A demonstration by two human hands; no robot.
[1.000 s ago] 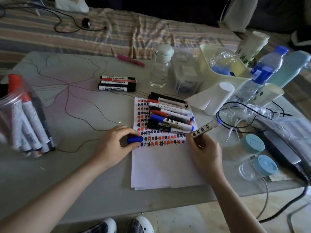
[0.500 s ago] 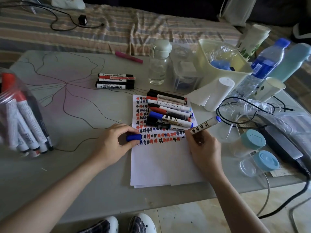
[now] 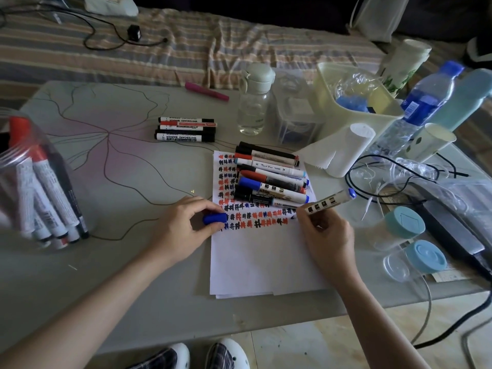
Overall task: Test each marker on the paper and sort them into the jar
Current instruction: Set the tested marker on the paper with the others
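Note:
A white paper (image 3: 261,262) lies on the table, its upper part filled with rows of red, blue and black marks. My right hand (image 3: 327,238) grips an uncapped blue marker (image 3: 328,202) with its tip on the paper at the end of the lowest row. My left hand (image 3: 183,222) holds the blue cap (image 3: 215,218) and rests on the paper's left edge. Several capped markers (image 3: 269,177) lie piled on the paper's top. A clear jar (image 3: 40,182) at the far left holds several markers.
Three whiteboard markers (image 3: 186,129) and a pink marker (image 3: 206,91) lie farther back. A small bottle (image 3: 254,99), a cream bin (image 3: 354,102), a tissue roll (image 3: 343,150), water bottles, cables and blue-lidded containers (image 3: 407,222) crowd the right side. The table's front edge is near.
My right hand has shifted slightly as the marker's tip works on the lowest row. My left hand stays in place with the cap.

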